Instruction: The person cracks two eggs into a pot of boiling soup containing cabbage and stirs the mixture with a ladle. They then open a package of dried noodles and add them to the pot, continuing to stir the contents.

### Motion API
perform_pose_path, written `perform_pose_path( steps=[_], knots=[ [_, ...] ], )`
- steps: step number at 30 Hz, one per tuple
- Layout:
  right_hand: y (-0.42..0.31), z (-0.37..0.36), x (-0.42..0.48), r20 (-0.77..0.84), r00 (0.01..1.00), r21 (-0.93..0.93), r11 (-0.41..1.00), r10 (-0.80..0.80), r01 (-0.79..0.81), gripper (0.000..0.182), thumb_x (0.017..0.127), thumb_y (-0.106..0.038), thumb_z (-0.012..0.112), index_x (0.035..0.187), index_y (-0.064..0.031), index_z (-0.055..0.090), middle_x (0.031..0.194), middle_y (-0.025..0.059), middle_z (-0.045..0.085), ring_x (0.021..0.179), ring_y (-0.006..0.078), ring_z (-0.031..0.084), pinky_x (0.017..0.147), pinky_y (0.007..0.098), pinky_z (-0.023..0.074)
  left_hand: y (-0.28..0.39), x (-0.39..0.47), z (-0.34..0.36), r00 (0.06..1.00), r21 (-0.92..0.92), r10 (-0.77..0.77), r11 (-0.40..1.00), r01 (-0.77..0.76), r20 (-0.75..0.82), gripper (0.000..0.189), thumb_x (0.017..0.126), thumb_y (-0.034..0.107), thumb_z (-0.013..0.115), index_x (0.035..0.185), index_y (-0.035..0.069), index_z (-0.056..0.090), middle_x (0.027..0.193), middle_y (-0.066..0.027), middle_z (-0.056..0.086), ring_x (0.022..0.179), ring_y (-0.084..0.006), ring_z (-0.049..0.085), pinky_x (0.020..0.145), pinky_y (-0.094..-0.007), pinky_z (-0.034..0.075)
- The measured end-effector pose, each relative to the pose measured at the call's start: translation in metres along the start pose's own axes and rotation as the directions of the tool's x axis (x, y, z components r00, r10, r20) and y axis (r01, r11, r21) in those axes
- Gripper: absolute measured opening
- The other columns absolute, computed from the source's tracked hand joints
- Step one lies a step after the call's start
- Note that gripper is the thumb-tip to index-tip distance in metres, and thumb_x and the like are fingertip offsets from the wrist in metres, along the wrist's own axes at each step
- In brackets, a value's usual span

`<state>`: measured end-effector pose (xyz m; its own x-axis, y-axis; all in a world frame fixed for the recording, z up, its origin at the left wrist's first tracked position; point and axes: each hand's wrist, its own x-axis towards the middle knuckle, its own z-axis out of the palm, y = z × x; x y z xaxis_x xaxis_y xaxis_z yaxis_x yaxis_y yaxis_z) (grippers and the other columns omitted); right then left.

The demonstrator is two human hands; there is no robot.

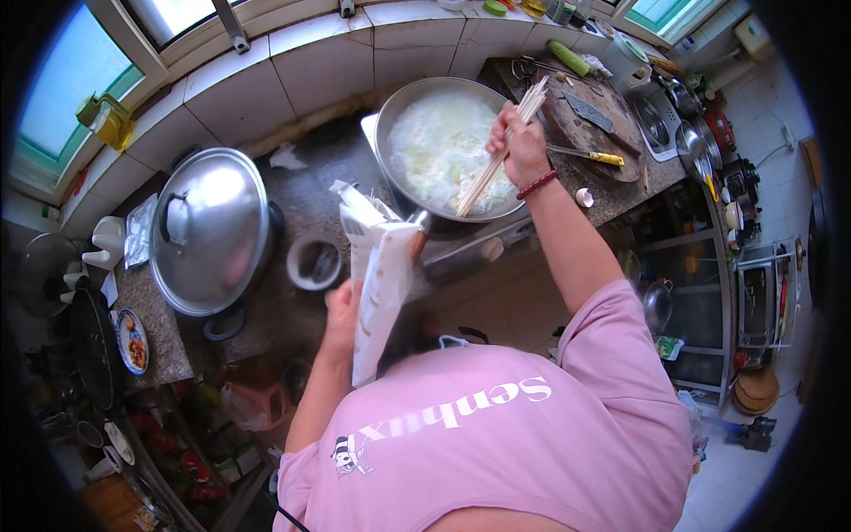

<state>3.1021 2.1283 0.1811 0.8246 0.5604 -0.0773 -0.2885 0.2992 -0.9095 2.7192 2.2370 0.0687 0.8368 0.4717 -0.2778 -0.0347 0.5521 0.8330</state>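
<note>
My right hand grips a bundle of pale dried noodles. It slants over the near right side of a wide pan, its lower ends at the surface of the liquid. Inside, cloudy, foaming broth holds bits of pale green food. In my left hand is an open white plastic packet, held upright in front of my body; its contents are hidden. Beside the packet, a small round bowl sits on the counter with something dark in it.
Left stands a large pot with a domed metal lid. Right of the pan, a round chopping board bears a cleaver and a yellow-handled utensil. An eggshell lies near the counter's edge. A plate of food is far left.
</note>
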Motion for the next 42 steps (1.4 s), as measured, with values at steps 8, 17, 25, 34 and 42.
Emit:
perform_pose_path(
  steps=[8,17,25,34,42],
  knots=[
    [-0.006,0.02,0.014,-0.015,0.997,-0.166,0.984,0.07,-0.072,0.024,0.107,-0.019,0.053,0.106,0.0046,0.059,0.095,0.0205,0.069,0.086,0.0345,0.073,0.079,0.0493,0.0635,0.02,-0.014,0.017,1.0,-0.055,-0.016,0.998,0.015,-0.018,0.037,0.109,0.034,0.056,0.117,-0.001,0.066,0.1,-0.0031,0.073,0.083,-0.0062,0.066,0.072,-0.0238,0.054],
    [0.016,-0.028,0.05,-0.111,0.993,-0.6,0.793,0.046,-0.104,0.041,0.092,-0.002,0.065,0.13,0.0099,0.057,0.118,0.0241,0.068,0.11,0.034,0.069,0.092,0.045,0.0566,0.024,-0.016,0.009,0.999,-0.003,0.002,1.0,-0.001,0.048,0.044,0.107,0.041,0.058,0.125,0.002,0.066,0.102,-0.0025,0.074,0.083,-0.0073,0.07,0.071,-0.0228,0.057],
    [-0.024,0.072,-0.063,0.573,0.82,-0.473,0.813,-0.009,0.34,0.031,0.086,-0.01,0.077,0.115,0.0009,0.071,0.112,0.0104,0.071,0.1,0.0173,0.069,0.085,0.0301,0.0569,0.037,-0.02,0.011,1.0,0.144,0.0,0.99,-0.003,0.017,0.05,0.107,0.046,0.056,0.117,-0.001,0.067,0.098,-0.0016,0.072,0.085,-0.0073,0.065,0.073,-0.0251,0.054],
    [-0.035,0.12,-0.116,0.791,0.608,-0.515,0.604,0.061,0.609,0.022,0.076,0.002,0.07,0.095,0.0005,0.059,0.092,0.0132,0.059,0.078,0.0244,0.063,0.07,0.0337,0.0524,0.024,-0.023,0.005,1.0,0.274,0.015,0.962,-0.01,-0.016,0.048,0.109,0.044,0.053,0.105,-0.001,0.069,0.083,0.004,0.063,0.075,-0.0044,0.05,0.064,-0.0246,0.043],
    [-0.025,0.12,-0.121,0.85,0.512,-0.514,0.409,0.126,0.754,0.027,0.074,0.0,0.073,0.099,-0.0036,0.064,0.099,0.0135,0.06,0.089,0.0342,0.066,0.077,0.0428,0.0553,0.017,-0.033,-0.006,0.999,0.26,-0.035,0.964,0.044,-0.039,0.046,0.111,0.04,0.05,0.103,-0.002,0.069,0.085,0.0026,0.065,0.076,-0.0047,0.053,0.066,-0.0257,0.046]
  ],
)
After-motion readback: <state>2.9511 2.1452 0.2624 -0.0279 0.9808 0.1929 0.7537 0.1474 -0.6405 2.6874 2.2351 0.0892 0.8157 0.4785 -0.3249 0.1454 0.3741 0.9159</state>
